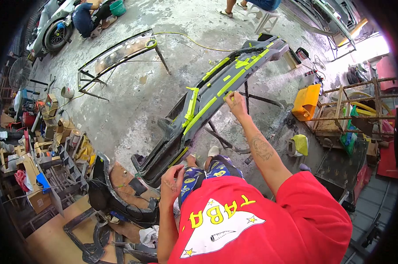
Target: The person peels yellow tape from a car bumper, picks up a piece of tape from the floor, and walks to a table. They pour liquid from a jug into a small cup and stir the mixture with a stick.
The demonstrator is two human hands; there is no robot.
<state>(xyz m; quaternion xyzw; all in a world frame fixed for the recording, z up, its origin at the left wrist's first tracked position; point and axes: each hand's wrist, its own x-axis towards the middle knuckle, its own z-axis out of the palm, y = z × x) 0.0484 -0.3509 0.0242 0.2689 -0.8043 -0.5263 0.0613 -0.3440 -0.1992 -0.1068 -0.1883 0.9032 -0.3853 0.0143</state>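
Observation:
A long grey car bumper rests on a dark metal stand in front of me. Strips of yellow-green masking tape run along its edge, and several short pieces stick to its upper face. My right hand is at the bumper's near edge, beside the tape line, with fingers pinched together; anything between them is too small to make out. Close to my body, by the bumper's lower end, my left hand is held with curled fingers. Whatever it may hold is hidden.
A metal frame stand carries a tape roll. Black trim parts and boxes crowd the left. A yellow container and rusty rack stand right. Other people sit near a car and on a stool.

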